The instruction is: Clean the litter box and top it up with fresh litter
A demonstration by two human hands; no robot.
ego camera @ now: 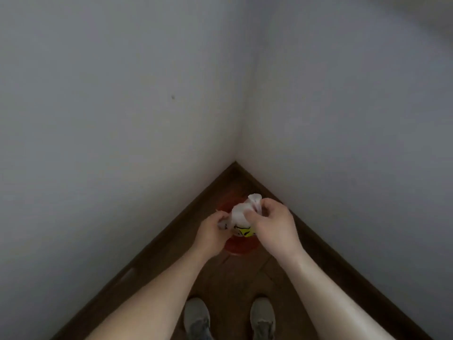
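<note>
Two bare forearms reach in from the near edge toward a room corner, above a pair of grey shoes [197, 315] standing on the dark wood floor [235, 278]. The left hand [212, 231] has its fingers curled round the left side of a white plastic bag [239, 214]. The right hand [272, 224] pinches the bag's bunched top, where a loose twist of plastic sticks up beside the fingertips. A yellow patch with black marks shows on the near face of the bag, between the two hands. The bag is held up just above a round red container [241, 246] that sits on the floor in the corner; its kind is too blurred to tell. A dark baseboard [157, 241] runs along the foot of both pale grey walls [122, 119].
</note>
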